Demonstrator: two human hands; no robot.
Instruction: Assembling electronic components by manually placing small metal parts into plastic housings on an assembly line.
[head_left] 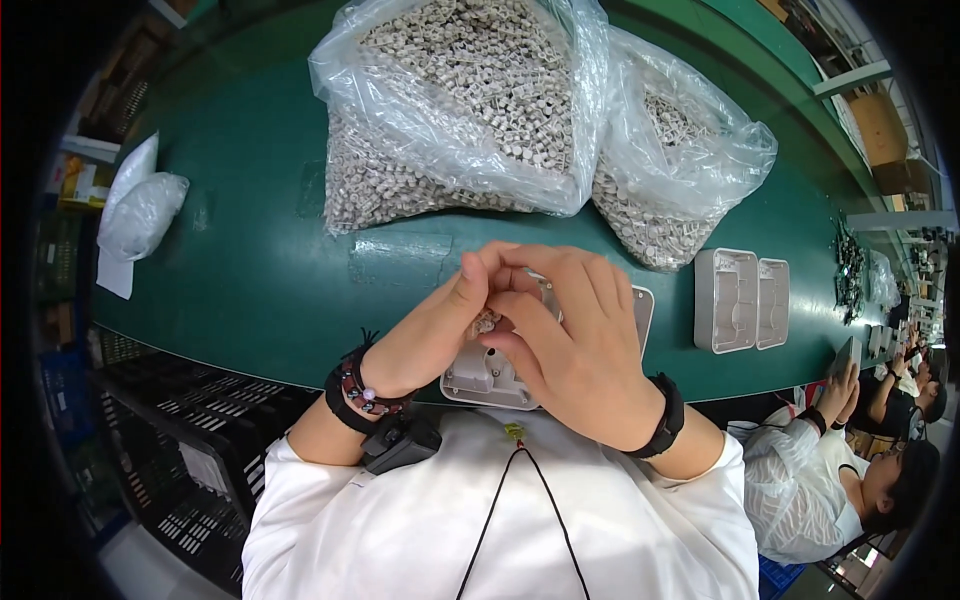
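My left hand [425, 325] is cupped, its fingers curled around a few small whitish parts [486, 322] that show at the palm. My right hand [595, 345] reaches across with thumb and fingertips bent together against those parts; what the fingertips grip is hidden. Beneath both hands lies a light grey plastic housing [492, 385] with moulded compartments, largely covered by the hands. Beyond them stands a big clear plastic bag [455, 150], open and heaped with small whitish round-headed parts. A second clear bag [680, 150] of similar parts leans beside it on the right.
Two more grey housings [727, 302] sit open side up on the green table [250, 270] to the right. A clear plastic bundle [145, 212] lies far left. Black slatted crates [190, 430] stand below the left edge. Another person [810, 480] works at the right.
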